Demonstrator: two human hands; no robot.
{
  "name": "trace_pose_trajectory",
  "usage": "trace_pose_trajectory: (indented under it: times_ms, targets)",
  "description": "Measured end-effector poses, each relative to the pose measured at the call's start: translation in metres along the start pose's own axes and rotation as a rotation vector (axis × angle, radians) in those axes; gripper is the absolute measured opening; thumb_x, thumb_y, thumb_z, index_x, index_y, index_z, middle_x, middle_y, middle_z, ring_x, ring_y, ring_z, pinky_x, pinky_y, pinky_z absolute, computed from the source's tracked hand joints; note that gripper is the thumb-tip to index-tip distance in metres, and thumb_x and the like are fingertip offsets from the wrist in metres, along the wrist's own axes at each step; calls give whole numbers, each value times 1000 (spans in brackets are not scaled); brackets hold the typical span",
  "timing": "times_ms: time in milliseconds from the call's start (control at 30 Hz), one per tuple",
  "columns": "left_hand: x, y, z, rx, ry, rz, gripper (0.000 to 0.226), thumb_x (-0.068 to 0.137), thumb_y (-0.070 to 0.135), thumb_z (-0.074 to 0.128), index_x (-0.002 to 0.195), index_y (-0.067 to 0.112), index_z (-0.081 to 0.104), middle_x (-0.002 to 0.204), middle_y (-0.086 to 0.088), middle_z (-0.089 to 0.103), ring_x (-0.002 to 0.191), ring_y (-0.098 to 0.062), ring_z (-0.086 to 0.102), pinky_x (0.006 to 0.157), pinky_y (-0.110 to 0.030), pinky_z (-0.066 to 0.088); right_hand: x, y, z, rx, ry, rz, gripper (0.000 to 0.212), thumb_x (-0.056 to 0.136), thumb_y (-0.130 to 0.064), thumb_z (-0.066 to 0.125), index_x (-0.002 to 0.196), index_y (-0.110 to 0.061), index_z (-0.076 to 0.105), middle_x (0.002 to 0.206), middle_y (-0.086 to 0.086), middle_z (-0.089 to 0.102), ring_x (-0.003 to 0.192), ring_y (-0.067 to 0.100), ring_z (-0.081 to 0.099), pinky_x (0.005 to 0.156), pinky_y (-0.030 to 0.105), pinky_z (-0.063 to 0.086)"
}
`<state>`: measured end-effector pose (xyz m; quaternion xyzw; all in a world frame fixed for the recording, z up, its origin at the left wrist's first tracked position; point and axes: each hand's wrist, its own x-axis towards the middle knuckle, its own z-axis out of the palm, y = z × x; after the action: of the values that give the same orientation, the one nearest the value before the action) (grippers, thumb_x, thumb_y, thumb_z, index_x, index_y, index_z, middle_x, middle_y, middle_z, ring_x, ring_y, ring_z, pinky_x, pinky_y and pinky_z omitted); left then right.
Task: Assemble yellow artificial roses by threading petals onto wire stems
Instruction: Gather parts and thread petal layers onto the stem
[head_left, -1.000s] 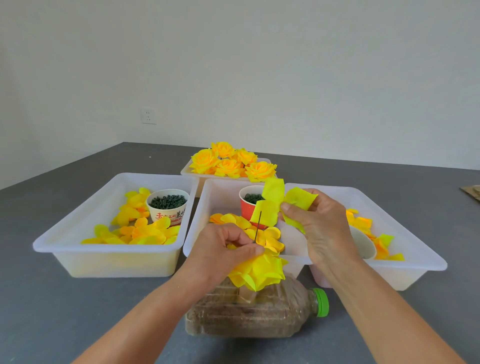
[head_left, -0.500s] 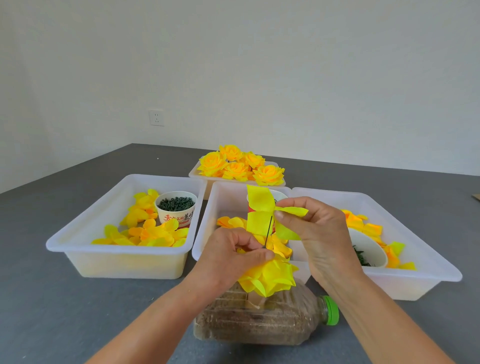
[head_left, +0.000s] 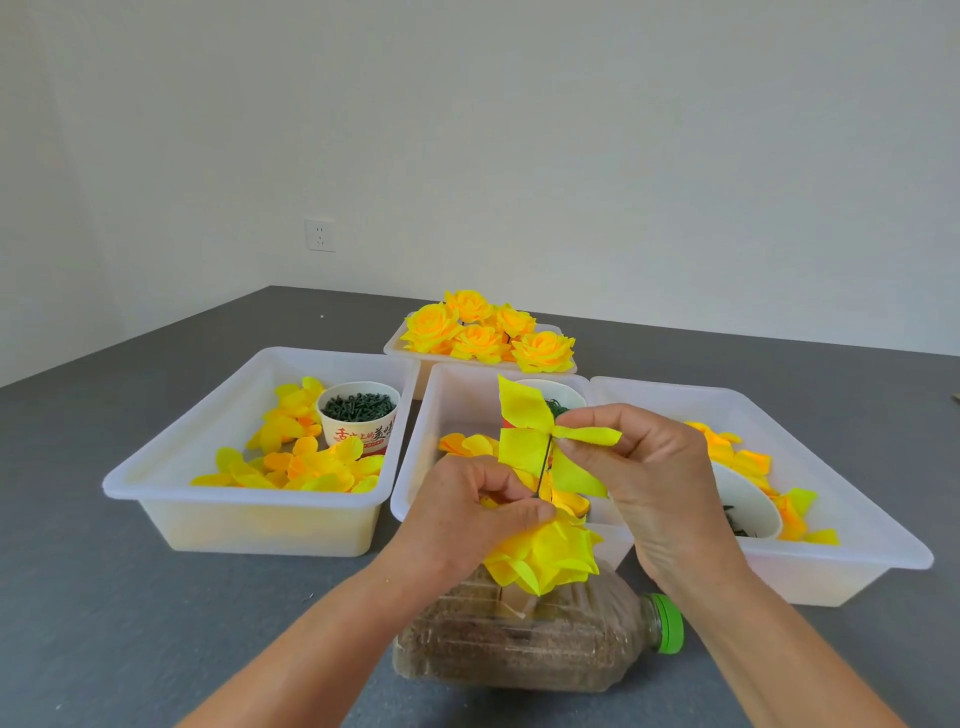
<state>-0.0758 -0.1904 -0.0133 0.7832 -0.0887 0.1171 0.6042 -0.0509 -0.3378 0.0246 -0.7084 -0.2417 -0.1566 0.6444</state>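
Item: rose (head_left: 545, 556) in progress, centre near, over bottle (head_left: 519, 649). My left hand (head_left: 467, 519) pinches wire (head_left: 544, 467) above the bloom to steady it. Right hand (head_left: 649, 467) fingers grip petal (head_left: 524, 447) on the wire tip, for threading down.

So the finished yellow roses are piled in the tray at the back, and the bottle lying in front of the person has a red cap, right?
Not quite: the head view shows the bottle has a green cap. The finished yellow roses do sit in the back tray.
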Motion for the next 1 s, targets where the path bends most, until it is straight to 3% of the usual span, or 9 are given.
trace_pose_trajectory:
  times_ms: [67,133,267,500,700,833,1000]
  targets:
    - [0,0,0,-5,3,1,18,74,16,77,60,21,67,63,6,63,60,-5,53,57,-22,45,-2,1,-1,-124,-15,-100,40,72,6,71,74,-34,69,69,-21,70,68,-3,65,64,10,49]
    - [0,0,0,-12,1,4,19,74,15,77,59,22,67,61,8,63,59,-5,53,56,-21,45,-5,-1,-2,-319,-4,-269,41,72,9,70,80,-31,70,78,-22,69,80,0,65,71,12,50]
    - [1,-2,0,-11,-1,11,31,74,14,77,49,28,64,53,15,58,52,3,48,52,-13,39,-4,0,-2,-609,-51,-614,37,58,24,69,83,-3,74,89,8,72,87,22,68,78,31,50]
    - [1,0,-2,-40,-46,11,38,75,10,75,45,29,63,45,18,53,44,5,44,47,-8,34,-7,0,0,-638,-97,-573,34,62,25,65,83,0,75,89,16,66,85,25,64,71,23,46]
    - [1,-2,-6,-130,-78,-13,1,76,6,72,75,5,72,64,7,66,63,-6,60,59,-20,49,-10,1,0,-737,-74,-646,33,66,15,55,89,1,74,82,17,66,74,32,65,61,34,54]
    - [-1,-2,-9,-130,-85,-10,6,79,0,68,82,3,72,75,2,70,71,-6,63,65,-18,50,-11,5,-1,-866,-17,-723,18,74,9,59,83,1,71,78,15,68,70,34,64,68,33,45]
    - [-3,-5,-14,-117,-67,-45,15,81,-7,62,90,0,71,89,-12,71,81,-18,63,74,-32,53,-12,6,-2,-864,-10,-850,32,79,2,40,74,1,72,72,14,66,64,30,63,66,31,39]
